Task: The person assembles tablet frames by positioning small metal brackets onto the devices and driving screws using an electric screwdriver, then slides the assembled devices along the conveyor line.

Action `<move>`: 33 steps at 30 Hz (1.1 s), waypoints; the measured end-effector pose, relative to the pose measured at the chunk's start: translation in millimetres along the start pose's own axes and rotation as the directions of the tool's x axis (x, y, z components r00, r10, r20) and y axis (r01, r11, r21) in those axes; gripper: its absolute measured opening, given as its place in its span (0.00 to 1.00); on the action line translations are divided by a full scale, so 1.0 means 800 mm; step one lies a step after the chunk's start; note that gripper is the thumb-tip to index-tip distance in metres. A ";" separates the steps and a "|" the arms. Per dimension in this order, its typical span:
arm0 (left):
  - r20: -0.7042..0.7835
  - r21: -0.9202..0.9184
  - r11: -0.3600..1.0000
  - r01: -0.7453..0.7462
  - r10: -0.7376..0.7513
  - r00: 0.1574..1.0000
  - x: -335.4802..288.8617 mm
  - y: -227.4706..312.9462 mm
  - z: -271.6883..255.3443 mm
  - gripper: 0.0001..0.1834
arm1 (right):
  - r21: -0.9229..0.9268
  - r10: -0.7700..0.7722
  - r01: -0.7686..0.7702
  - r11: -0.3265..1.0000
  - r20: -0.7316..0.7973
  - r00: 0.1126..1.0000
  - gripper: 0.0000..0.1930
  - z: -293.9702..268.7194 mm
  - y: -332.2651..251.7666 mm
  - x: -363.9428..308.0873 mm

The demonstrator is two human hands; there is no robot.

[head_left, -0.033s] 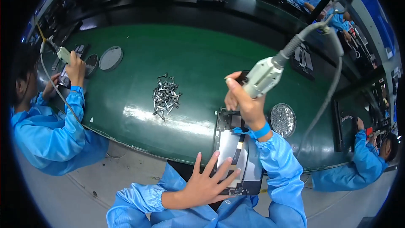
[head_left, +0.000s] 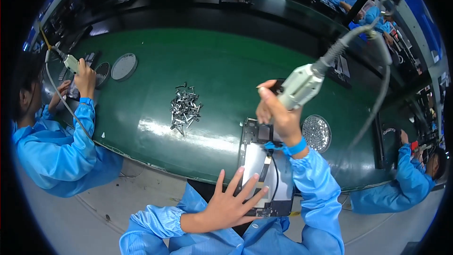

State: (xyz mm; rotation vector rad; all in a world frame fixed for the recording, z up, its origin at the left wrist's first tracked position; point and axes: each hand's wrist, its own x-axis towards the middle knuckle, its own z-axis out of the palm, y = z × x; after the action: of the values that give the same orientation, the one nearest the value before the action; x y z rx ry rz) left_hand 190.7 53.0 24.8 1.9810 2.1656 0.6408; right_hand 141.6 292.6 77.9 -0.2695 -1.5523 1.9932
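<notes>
My right hand (head_left: 284,117) grips a pale grey-green electric screwdriver (head_left: 302,86), its cable end tilted up to the right. It is held over the far end of an opened tablet (head_left: 255,160) at the table's front edge; my hand hides the tool's tip. A blue band circles my right wrist, and a thin dark strand lies across the tablet's silver inside. Flat on the tablet's near left side, my left hand (head_left: 229,208) rests with its fingers spread, holding nothing.
Small dark metal parts (head_left: 185,107) lie piled on the green table (head_left: 222,66). A round dish of small pieces (head_left: 316,133) is right of the tablet. The screwdriver's grey cable (head_left: 383,87) hangs at right. Co-workers in blue sit left (head_left: 61,146) and right (head_left: 401,189).
My right hand and the screwdriver have shifted slightly to the right, and the cable has swung with them. My left hand stays on the tablet.
</notes>
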 end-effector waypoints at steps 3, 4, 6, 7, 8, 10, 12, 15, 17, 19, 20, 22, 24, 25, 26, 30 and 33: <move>-0.004 0.071 0.997 0.027 -0.027 1.000 0.018 -0.014 -0.014 0.44 | -0.090 -0.082 0.072 0.993 -0.111 0.990 0.08 -0.057 -0.024 -0.006; -0.018 0.036 0.999 0.026 -0.026 1.000 0.026 -0.023 -0.015 0.44 | -0.080 -0.108 0.097 0.992 -0.151 0.983 0.08 -0.079 -0.032 -0.009; -0.063 -0.049 0.998 0.025 -0.029 0.998 0.045 -0.042 -0.026 0.43 | -0.068 -0.144 0.133 0.989 -0.198 0.969 0.08 -0.116 -0.041 -0.014; -0.064 -0.034 0.999 0.012 -0.014 0.998 0.056 -0.053 -0.028 0.43 | -0.072 -0.159 0.147 0.987 -0.218 0.963 0.08 -0.136 -0.045 -0.018; -0.089 -0.033 0.999 0.012 -0.015 0.996 0.067 -0.067 -0.026 0.42 | -0.077 -0.175 0.162 0.984 -0.229 0.958 0.08 -0.151 -0.048 -0.023; -0.123 0.006 1.000 -0.020 0.021 0.992 0.099 -0.102 -0.023 0.42 | -0.105 -0.207 0.187 0.977 -0.234 0.950 0.08 -0.181 -0.055 -0.031; -0.141 0.057 0.995 -0.081 0.088 0.986 0.150 -0.146 -0.018 0.43 | -0.118 -0.229 0.205 0.972 -0.262 0.937 0.08 -0.207 -0.057 -0.042; -0.193 0.089 0.990 -0.106 0.122 0.974 0.234 -0.214 -0.010 0.41 | -0.081 -0.220 0.205 0.975 -0.315 0.923 0.09 -0.236 -0.052 -0.050; -0.284 0.190 0.977 -0.093 0.145 0.948 0.288 -0.255 -0.008 0.39 | -0.034 -0.222 0.224 0.974 -0.346 0.912 0.09 -0.250 -0.044 -0.055; -0.325 0.107 0.993 -0.055 0.087 0.942 0.346 -0.263 -0.008 0.33 | -0.025 -0.209 0.215 0.976 -0.362 0.908 0.10 -0.275 -0.055 -0.064; -0.373 0.121 0.992 0.032 0.016 0.928 0.357 -0.284 -0.009 0.33 | 0.004 -0.208 0.225 0.974 -0.364 0.908 0.10 -0.266 -0.056 -0.063; -0.422 0.136 0.974 0.180 -0.107 0.900 0.383 -0.302 0.007 0.33 | 0.021 -0.218 0.241 0.970 -0.350 0.911 0.10 -0.261 -0.050 -0.057; -0.410 0.162 0.943 0.291 -0.204 0.889 0.389 -0.319 0.010 0.36 | 0.039 -0.194 0.215 0.976 -0.297 0.935 0.09 -0.247 -0.037 -0.054; -0.399 0.170 0.926 0.338 -0.249 0.882 0.385 -0.328 0.014 0.36 | 0.006 -0.186 0.196 0.981 -0.279 0.942 0.09 -0.240 -0.029 -0.056; -0.484 0.276 0.902 0.332 -0.168 0.859 0.382 -0.335 0.020 0.36 | 0.015 -0.184 0.193 0.981 -0.237 0.954 0.09 -0.229 -0.024 -0.056; -0.523 0.307 0.950 0.054 0.121 0.844 0.328 -0.251 0.049 0.32 | -0.004 -0.170 0.171 0.985 -0.142 0.975 0.09 -0.221 -0.017 -0.066; -0.427 0.278 0.956 -0.096 0.212 0.879 0.253 -0.191 0.033 0.17 | 0.000 -0.158 0.159 0.987 -0.104 0.982 0.09 -0.205 -0.015 -0.069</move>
State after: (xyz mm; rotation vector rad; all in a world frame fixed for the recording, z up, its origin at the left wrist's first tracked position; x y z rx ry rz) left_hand 35.4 249.8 -23.1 2.3491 2.4649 0.9894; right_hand 271.1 396.6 29.4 -0.2344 -1.4539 1.8325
